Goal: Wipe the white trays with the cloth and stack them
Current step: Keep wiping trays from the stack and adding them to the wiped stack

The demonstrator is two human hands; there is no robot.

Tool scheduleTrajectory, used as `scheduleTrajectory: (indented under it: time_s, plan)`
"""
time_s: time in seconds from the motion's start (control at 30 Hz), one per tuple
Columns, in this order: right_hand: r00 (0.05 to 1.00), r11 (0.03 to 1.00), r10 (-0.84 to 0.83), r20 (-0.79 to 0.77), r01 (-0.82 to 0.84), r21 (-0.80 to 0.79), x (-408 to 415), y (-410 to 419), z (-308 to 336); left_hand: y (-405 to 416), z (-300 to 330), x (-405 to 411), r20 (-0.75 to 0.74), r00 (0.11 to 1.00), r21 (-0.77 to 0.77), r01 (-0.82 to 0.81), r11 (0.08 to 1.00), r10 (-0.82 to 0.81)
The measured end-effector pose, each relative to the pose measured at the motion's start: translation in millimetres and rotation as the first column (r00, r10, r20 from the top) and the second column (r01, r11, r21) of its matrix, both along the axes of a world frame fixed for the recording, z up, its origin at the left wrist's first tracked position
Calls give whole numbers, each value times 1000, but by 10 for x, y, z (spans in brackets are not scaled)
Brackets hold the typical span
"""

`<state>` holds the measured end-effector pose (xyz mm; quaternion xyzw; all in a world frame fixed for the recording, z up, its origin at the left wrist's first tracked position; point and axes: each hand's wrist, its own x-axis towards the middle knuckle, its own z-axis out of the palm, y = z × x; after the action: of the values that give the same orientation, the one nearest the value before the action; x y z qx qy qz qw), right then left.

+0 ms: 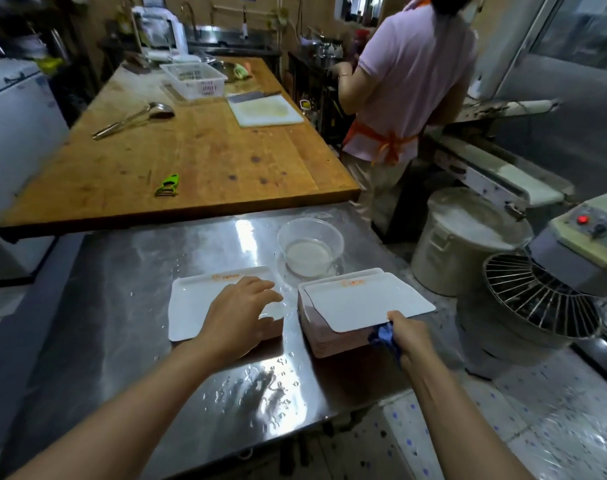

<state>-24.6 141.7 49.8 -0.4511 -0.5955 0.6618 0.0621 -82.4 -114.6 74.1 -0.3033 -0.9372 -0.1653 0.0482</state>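
The steel table (122,306) carries two lots of white trays. Near its middle lies the left tray (191,306), seemingly on top of a low pile with a pinkish edge showing at its right. The left hand (239,310) rests over the right half of this tray, palm down, fingers spread and nearly straight, gripping nothing; the fingertips reach toward the tray's far right corner.

Toward the table's right edge stands the stack (315,337), a taller pile of trays with pinkish sides. Its top tray (360,303) sits skewed on the pile, its near corner jutting out past the stack toward the table's near right side. The right hand (407,336) grips that near corner, thumb on the upper face, and the same hand also holds the blue cloth (385,337), bunched in the curled fingers and hanging just below the tray's edge.

Behind the two piles, toward the table's far edge, is a clear bowl (310,245) holding cloudy liquid. Water drops lie on the table's near part, between the forearms.

Beyond the table's far edge a wooden bench (198,147) adjoins it, bearing a green peeler (167,184), a ladle (135,119), a cutting board (264,110) and a white basket (194,79). Off the table's right side stand a mixer (551,289) and a lidded bucket (464,240); another person (406,81) stands further back, facing away.
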Motion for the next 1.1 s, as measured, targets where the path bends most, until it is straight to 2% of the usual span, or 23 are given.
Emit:
scheduleTrajectory:
  time_s: [0.2, 0.43, 0.67, 0.77, 0.9, 0.97, 1.1]
  plan:
    - [996, 997, 10, 92, -17, 79, -134, 5, -298, -120, -122, -14, 34, 998, -13, -55, 998, 56]
    - [964, 962, 110, 244, -165, 218, -175, 44, -503, -206, -242, -44, 71, 991, -32, -112, 993, 114]
    - [964, 960, 158, 215, -201, 197, -164, 45, -498, -352, -310, -64, 102, 980, -48, -169, 984, 173]
    - [909, 858, 207, 363, -347, 379, -109, 2, -329, -417, -329, -74, 127, 970, -43, -205, 978, 208]
    - [851, 724, 240, 467, -477, 499, -152, -142, -44, -527, -368, -84, 131, 959, -67, -244, 967, 251]
    - [850, 661, 243, 468, -498, 561, -222, -260, 63, -598, -394, -90, 142, 950, -75, -270, 960, 278]
    - [886, 730, 375, 272, -463, 503, -352, -616, 110, -754, -450, -124, 164, 925, -91, -330, 939, 341]
